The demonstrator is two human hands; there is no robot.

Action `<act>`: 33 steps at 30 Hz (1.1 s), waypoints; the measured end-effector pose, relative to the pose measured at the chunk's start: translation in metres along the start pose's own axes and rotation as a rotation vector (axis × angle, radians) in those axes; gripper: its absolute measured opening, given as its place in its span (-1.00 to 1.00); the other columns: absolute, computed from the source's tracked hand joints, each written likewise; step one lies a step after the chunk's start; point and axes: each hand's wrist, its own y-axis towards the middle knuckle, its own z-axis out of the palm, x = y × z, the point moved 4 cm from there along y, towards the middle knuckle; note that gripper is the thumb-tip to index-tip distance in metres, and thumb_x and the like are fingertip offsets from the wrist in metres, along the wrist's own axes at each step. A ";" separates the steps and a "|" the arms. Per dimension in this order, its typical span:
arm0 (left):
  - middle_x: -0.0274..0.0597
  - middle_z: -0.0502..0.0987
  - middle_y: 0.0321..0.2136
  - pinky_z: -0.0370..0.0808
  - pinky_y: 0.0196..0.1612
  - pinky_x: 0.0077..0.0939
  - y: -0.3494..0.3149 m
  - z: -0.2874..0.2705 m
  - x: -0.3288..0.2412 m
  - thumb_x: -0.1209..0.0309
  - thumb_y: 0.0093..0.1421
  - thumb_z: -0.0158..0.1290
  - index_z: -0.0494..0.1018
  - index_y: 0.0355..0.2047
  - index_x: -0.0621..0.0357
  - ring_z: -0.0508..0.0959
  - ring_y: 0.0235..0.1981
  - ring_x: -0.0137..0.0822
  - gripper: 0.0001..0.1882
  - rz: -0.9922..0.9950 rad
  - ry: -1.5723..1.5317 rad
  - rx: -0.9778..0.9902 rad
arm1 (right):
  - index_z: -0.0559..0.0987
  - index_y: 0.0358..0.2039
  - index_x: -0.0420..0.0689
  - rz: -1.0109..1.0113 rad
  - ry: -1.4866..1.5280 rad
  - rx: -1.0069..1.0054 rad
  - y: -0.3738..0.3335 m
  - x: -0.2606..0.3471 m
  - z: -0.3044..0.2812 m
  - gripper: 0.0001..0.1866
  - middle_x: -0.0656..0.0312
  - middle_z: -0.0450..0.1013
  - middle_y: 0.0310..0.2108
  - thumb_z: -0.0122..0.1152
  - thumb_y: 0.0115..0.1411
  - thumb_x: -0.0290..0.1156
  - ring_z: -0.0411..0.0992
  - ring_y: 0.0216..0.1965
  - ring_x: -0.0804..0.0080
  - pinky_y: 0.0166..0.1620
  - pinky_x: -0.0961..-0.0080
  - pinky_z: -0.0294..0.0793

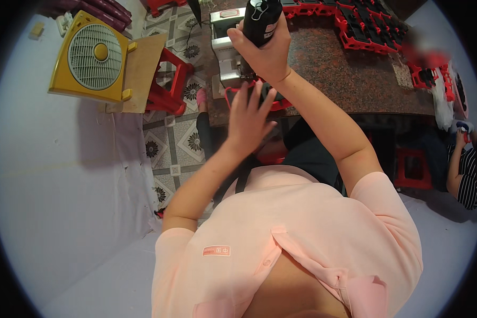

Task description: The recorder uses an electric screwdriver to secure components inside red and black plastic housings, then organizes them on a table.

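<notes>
My right hand (270, 59) is wrapped round a black cylindrical electric screwdriver (261, 24) with a metal hanging loop on its top end. The tool stands roughly upright over the near left part of the table, and its lower end is hidden behind my hand. Below it lies a red tray-like part (281, 104) with a dark inside, close to the table's front edge. My left hand (249, 119) is over the near side of this part with fingers spread; whether they touch it I cannot tell. A silver metal fixture (229, 53) stands just left of the screwdriver.
The speckled brown table (323, 74) bears rows of red and black parts (363, 24) along its far side. A yellow box fan (93, 58) stands at left by a red stool (170, 87). Another person in a striped top (469, 185) sits at far right.
</notes>
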 end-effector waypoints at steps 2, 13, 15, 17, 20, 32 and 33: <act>0.11 0.26 0.25 0.28 0.27 0.09 0.002 0.008 -0.008 0.48 0.05 0.17 0.33 0.22 0.01 0.29 0.25 0.27 -0.34 -0.032 -0.019 -0.007 | 0.40 -0.16 -0.16 -0.031 -0.048 0.021 0.002 -0.001 0.004 -0.46 0.33 0.51 -0.46 0.58 0.01 -0.27 0.47 -0.44 0.66 -0.34 0.60 0.53; 0.18 0.21 0.29 0.22 0.32 0.02 0.005 0.034 -0.011 0.52 0.08 0.14 0.22 0.23 0.27 0.20 0.34 0.21 -0.33 -0.022 0.002 -0.057 | 0.45 -0.22 -0.18 0.097 0.133 0.105 0.033 0.021 0.019 -0.73 0.37 0.49 -0.47 0.39 0.21 -0.41 0.43 -0.49 0.66 -0.39 0.63 0.41; 0.18 0.21 0.30 0.22 0.31 0.03 0.007 0.026 -0.013 0.49 0.05 0.19 0.22 0.24 0.25 0.20 0.34 0.23 -0.28 -0.045 -0.036 -0.015 | 0.45 -0.23 -0.17 0.029 0.126 0.080 0.033 0.034 0.010 -0.73 0.37 0.50 -0.42 0.39 0.21 -0.39 0.44 -0.47 0.65 -0.40 0.64 0.40; 0.18 0.20 0.32 0.21 0.30 0.05 0.004 0.031 -0.014 0.46 0.03 0.24 0.21 0.25 0.23 0.20 0.34 0.24 -0.24 -0.069 -0.075 0.026 | 0.45 -0.24 -0.14 -0.227 0.221 0.106 0.032 0.040 0.016 -0.74 0.38 0.48 -0.47 0.39 0.22 -0.38 0.42 -0.51 0.68 -0.45 0.67 0.38; 0.20 0.21 0.32 0.24 0.24 0.08 -0.002 0.047 -0.009 0.34 -0.03 0.34 0.21 0.28 0.15 0.20 0.34 0.27 -0.13 -0.047 -0.061 -0.175 | 0.43 -0.27 -0.08 0.010 0.165 0.094 0.019 0.049 0.027 -0.71 0.41 0.46 -0.56 0.43 0.19 -0.35 0.38 -0.60 0.72 -0.53 0.73 0.34; 0.13 0.28 0.26 0.32 0.15 0.03 -0.001 0.039 -0.010 0.24 -0.09 0.40 0.33 0.16 0.14 0.26 0.30 0.23 -0.21 -0.032 -0.060 -0.217 | 0.43 -0.29 -0.08 -0.216 0.127 0.055 0.040 0.055 0.011 -0.79 0.38 0.44 -0.54 0.34 0.27 -0.40 0.35 -0.60 0.68 -0.51 0.66 0.38; 0.13 0.28 0.26 0.32 0.15 0.03 -0.003 0.038 -0.009 0.24 -0.09 0.40 0.33 0.16 0.14 0.26 0.30 0.23 -0.21 -0.028 -0.060 -0.223 | 0.43 -0.31 -0.09 -0.278 0.184 0.044 0.049 0.056 0.006 -0.80 0.38 0.44 -0.54 0.34 0.28 -0.39 0.34 -0.60 0.68 -0.51 0.65 0.39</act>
